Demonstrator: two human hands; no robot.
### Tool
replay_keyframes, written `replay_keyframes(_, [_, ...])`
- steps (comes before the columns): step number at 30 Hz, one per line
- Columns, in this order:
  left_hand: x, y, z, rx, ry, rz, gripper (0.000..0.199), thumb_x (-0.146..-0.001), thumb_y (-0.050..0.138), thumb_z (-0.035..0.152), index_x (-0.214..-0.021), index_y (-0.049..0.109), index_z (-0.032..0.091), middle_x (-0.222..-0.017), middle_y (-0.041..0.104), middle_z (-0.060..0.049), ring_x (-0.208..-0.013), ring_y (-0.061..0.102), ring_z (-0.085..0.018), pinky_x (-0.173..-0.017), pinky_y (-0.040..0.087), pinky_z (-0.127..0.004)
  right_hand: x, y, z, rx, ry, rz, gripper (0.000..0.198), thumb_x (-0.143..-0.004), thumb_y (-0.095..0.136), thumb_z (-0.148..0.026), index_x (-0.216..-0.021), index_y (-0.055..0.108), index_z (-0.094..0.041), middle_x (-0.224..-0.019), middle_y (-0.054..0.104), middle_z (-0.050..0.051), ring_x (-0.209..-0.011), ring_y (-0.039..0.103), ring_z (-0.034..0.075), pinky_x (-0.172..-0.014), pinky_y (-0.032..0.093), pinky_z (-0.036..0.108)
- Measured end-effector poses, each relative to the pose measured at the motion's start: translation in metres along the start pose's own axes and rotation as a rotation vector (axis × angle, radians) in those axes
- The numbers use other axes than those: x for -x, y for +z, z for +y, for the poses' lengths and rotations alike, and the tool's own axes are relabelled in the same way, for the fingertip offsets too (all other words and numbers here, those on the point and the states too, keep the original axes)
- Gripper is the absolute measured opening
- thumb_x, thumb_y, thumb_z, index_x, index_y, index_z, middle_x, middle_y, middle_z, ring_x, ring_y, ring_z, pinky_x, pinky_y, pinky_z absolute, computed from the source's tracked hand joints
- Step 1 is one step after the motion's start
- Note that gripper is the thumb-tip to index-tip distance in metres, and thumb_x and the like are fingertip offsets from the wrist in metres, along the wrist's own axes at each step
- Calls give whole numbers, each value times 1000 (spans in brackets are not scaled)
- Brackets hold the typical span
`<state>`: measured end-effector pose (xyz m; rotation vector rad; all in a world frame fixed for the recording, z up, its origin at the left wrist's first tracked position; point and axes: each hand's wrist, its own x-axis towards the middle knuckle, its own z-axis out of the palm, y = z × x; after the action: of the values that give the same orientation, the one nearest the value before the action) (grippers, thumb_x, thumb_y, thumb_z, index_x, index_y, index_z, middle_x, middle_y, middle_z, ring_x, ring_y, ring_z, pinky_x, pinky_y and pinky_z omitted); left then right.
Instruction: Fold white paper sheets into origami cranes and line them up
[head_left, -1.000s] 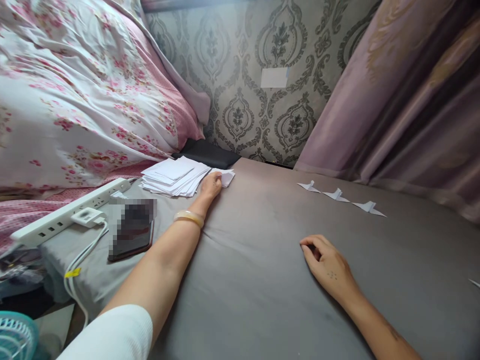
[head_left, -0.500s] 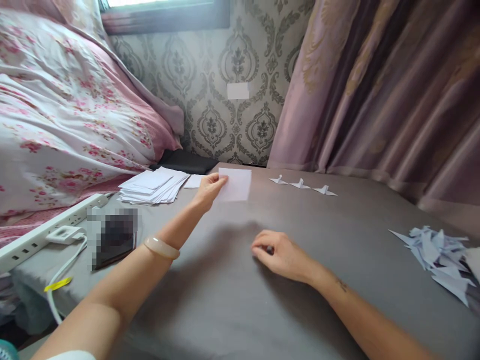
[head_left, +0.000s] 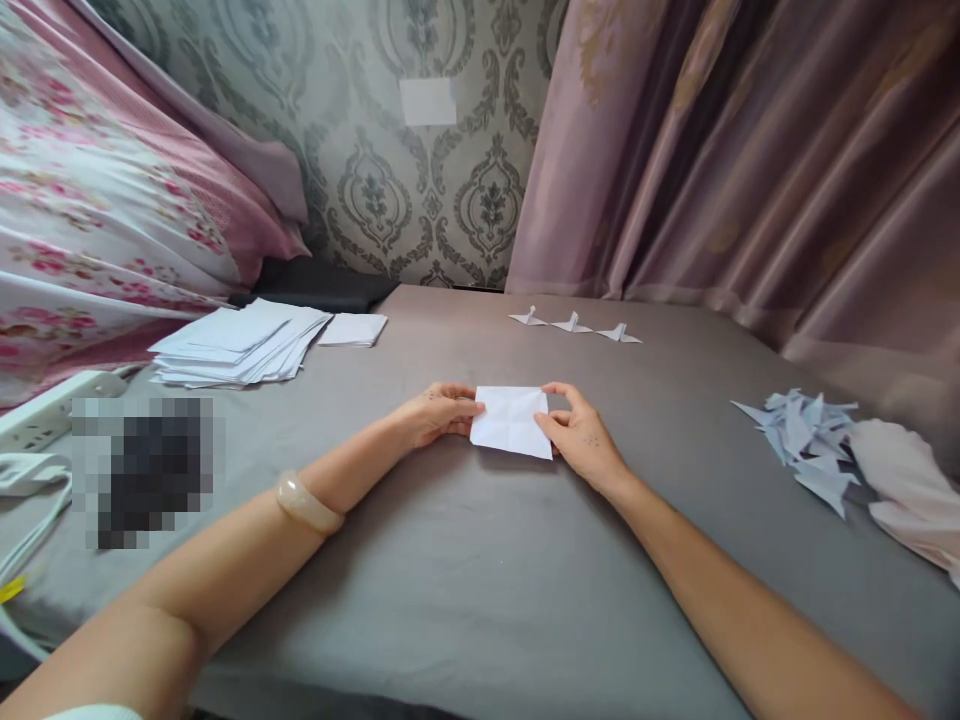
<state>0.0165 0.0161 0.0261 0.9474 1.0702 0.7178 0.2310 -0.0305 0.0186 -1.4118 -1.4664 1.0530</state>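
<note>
Between my hands is a square white sheet of paper (head_left: 510, 420) with faint crease lines, held a little above the grey cloth surface (head_left: 465, 580). My left hand (head_left: 442, 412) pinches its left edge, thumb on top and fingers beneath. The right edge sits between the thumb and fingers of my right hand (head_left: 581, 428). Farther back on the left lie a small stack of square paper (head_left: 352, 330) and a larger, uneven pile of white paper (head_left: 240, 345). Three folded paper cranes (head_left: 572, 323) stand in a row beyond my right hand.
A heap of folded paper pieces (head_left: 806, 435) lies at the right beside a pale cloth (head_left: 907, 490). On the left are a blurred-out dark object (head_left: 154, 470), a white power strip (head_left: 67, 400) and a cable (head_left: 37, 530). Curtains (head_left: 675, 150) hang at the back right.
My left hand has brought the sheet nearer, away from the small stack. My right hand, earlier curled and apart from it, now grips its right edge. The view has tilted down and turned right.
</note>
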Motion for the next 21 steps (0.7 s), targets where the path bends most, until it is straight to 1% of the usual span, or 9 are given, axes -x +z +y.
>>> replay_keyframes(3, [2, -5, -3, 14, 47, 1, 54, -68, 75, 11, -119, 56, 13, -75, 68, -3, -68, 66, -15, -71, 55, -31, -1, -3, 7, 107, -25, -19, 26, -80, 49, -32, -99, 63, -21, -66, 62, -2, -54, 53, 13, -52, 44, 25])
replay_keyframes(5, [5, -6, -4, -5, 109, -28, 71, -71, 72, 11, -135, 43, 19, -71, 66, 0, -67, 66, -14, -73, 55, -32, 1, -6, 6, 220, -56, -52, 31, -79, 42, -23, -97, 67, -21, -75, 65, 0, -62, 57, 14, -59, 45, 27])
replay_keyframes(7, [8, -5, -5, -33, 167, -48, 80, -72, 70, 14, -143, 33, 25, -70, 63, 3, -67, 65, -12, -74, 54, -32, 3, -9, 4, 314, -128, -90, 40, -76, 39, -14, -103, 68, -24, -92, 68, 2, -77, 60, 16, -71, 46, 29])
replay_keyframes(9, [9, -4, -6, -60, 211, -57, 77, -73, 68, 17, -143, 34, 27, -71, 63, 3, -67, 64, -12, -74, 54, -31, 5, -11, 3, 372, -193, -96, 43, -75, 41, -12, -106, 67, -26, -105, 66, 2, -91, 59, 18, -82, 45, 32])
replay_keyframes(10, [9, -4, -6, -73, 222, -59, 70, -74, 66, 18, -139, 41, 25, -73, 64, 2, -68, 63, -12, -74, 54, -31, 6, -12, 4, 390, -204, -90, 42, -76, 43, -13, -107, 67, -27, -107, 65, 2, -94, 58, 18, -84, 44, 33])
replay_keyframes(12, [8, -3, -7, -119, 229, -52, 46, -75, 63, 22, -121, 59, 19, -78, 66, -2, -71, 63, -13, -73, 53, -31, 5, -12, 6, 410, -188, -79, 37, -77, 48, -17, -108, 66, -28, -107, 65, 2, -97, 56, 19, -87, 43, 35])
replay_keyframes(14, [8, -4, -7, -228, 235, -20, 26, -78, 57, 22, -100, 69, 16, -83, 67, -5, -74, 62, -15, -75, 53, -31, 4, -11, 9, 429, -176, -69, 31, -78, 53, -21, -105, 66, -28, -106, 65, 2, -98, 55, 20, -88, 43, 36])
replay_keyframes(17, [8, -8, -9, -544, 341, 52, 29, -79, 47, 17, -92, 72, 19, -91, 67, -5, -86, 61, -19, -84, 50, -35, 3, -10, 12, 472, -177, -13, 23, -81, 56, -30, -100, 69, -27, -111, 62, 4, -105, 53, 22, -89, 44, 37])
replay_keyframes(21, [6, -12, -12, -924, 581, 110, 38, -78, 48, 16, -107, 70, 26, -116, 59, -7, -115, 47, -27, -99, 42, -41, 3, -8, 15, 552, -193, 73, 21, -84, 57, -38, -91, 73, -27, -118, 56, 7, -111, 50, 26, -89, 46, 40])
